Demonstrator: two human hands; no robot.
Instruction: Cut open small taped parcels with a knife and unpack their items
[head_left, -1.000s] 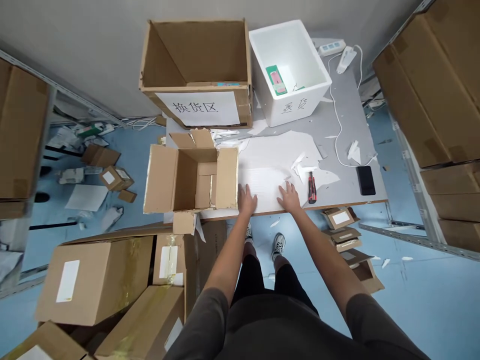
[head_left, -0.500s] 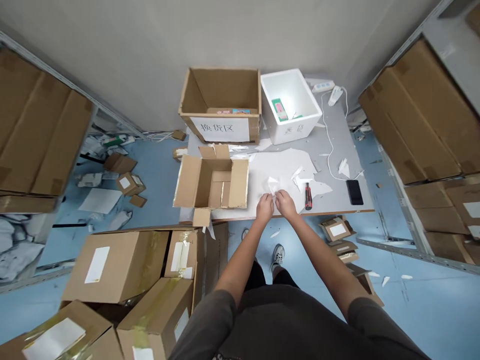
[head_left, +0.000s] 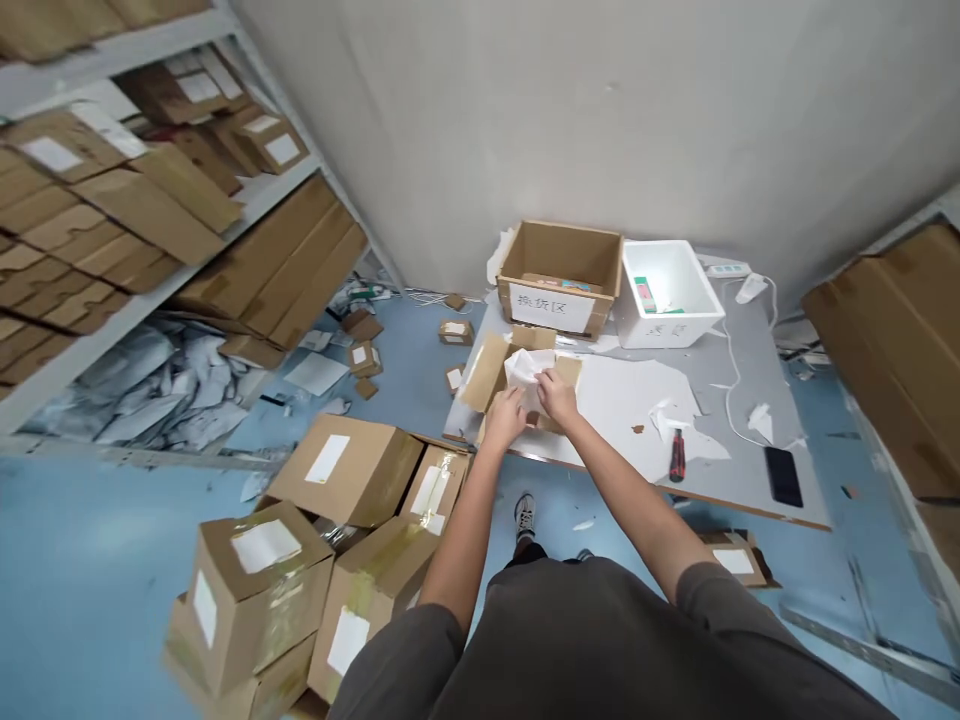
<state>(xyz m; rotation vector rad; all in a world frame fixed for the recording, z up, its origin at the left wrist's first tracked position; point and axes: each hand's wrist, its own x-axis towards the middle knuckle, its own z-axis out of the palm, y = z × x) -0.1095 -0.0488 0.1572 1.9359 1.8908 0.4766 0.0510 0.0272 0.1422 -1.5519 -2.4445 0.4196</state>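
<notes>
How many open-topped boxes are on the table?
3: the big cardboard box with the paper sign, the white box to its right, and the flapped box beneath the left hand and right hand.

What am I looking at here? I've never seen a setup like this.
There is no robot: these are a person's bare hands, seen by one camera worn on the head, looking forward and down. The right hand pinches a thin white sheet above a small open cardboard box. The left hand is at the sheet's lower edge; its grip is unclear. The table also bears a larger open box, a white bin, white scraps, a red-and-black tool and a dark phone.
</notes>
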